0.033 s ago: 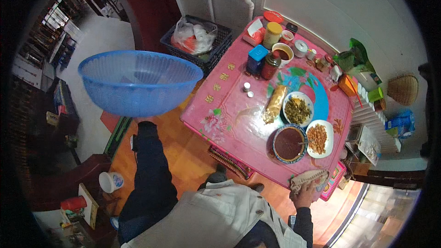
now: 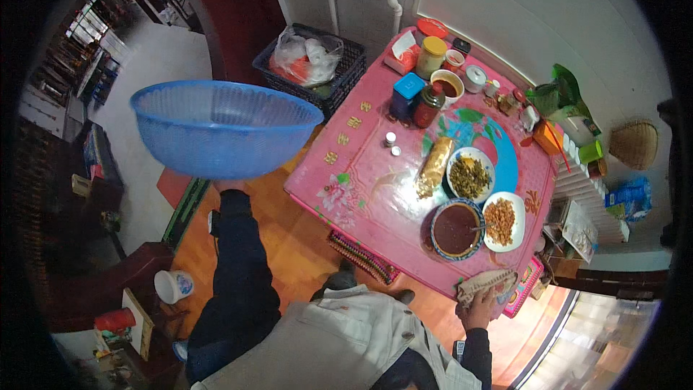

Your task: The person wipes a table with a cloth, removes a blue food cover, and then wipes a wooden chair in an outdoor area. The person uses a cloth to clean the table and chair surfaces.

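Note:
My left arm in a dark sleeve reaches up, and my left hand (image 2: pixel 229 186) holds a large blue plastic basin (image 2: pixel 224 126) from underneath, to the left of the table. The basin hides most of that hand. My right hand (image 2: pixel 480 308) grips a beige cloth (image 2: pixel 487 282) at the near edge of the pink table (image 2: pixel 361 188). Just beyond the cloth stand a bowl of dark sauce (image 2: pixel 455 229) and a white plate of orange-brown food (image 2: pixel 503 222).
Further along the table are a bowl of greens (image 2: pixel 469 173), a long wrapped packet (image 2: pixel 435 166), a blue box (image 2: pixel 408 94) and several jars. A black crate with plastic bags (image 2: pixel 310 61) stands behind it. A white cup (image 2: pixel 173 285) sits at the lower left.

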### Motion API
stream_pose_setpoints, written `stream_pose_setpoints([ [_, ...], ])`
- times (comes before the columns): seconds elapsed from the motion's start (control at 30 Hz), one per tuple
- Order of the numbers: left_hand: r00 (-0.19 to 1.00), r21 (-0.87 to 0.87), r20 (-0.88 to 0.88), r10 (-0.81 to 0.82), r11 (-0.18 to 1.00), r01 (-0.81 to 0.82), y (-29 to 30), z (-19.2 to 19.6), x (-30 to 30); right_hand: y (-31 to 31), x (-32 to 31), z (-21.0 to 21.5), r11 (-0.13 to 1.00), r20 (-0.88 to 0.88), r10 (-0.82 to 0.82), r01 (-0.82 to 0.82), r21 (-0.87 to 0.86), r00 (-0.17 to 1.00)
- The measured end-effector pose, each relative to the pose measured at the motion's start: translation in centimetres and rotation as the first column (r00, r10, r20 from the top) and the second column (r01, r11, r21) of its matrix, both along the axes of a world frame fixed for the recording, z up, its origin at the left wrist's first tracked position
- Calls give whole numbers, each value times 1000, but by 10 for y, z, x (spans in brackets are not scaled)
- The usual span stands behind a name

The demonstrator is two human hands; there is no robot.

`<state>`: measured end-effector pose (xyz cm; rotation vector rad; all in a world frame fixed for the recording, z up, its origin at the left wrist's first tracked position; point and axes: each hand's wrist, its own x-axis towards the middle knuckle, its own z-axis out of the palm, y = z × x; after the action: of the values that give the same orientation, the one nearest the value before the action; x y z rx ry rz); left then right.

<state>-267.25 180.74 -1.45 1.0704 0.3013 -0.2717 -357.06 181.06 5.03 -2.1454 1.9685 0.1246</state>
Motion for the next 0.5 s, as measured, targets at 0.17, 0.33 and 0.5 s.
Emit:
stream_pose_setpoints([
  [0.17,998,-48,-55,-16,999,14,-54,-49,3,-1,-2,-9,1000,-26,3,-3,-10,1000],
  [0.33,995,-97,-64,-71,993,64,-93,-60,1,-3,-5,-9,1000,-14,-10,11,29,1000],
  [0.5,988,-206,-9,-153,967,148,-127,-43,-3,-6,-1,-4,996,-31,-30,32,82,999],
])
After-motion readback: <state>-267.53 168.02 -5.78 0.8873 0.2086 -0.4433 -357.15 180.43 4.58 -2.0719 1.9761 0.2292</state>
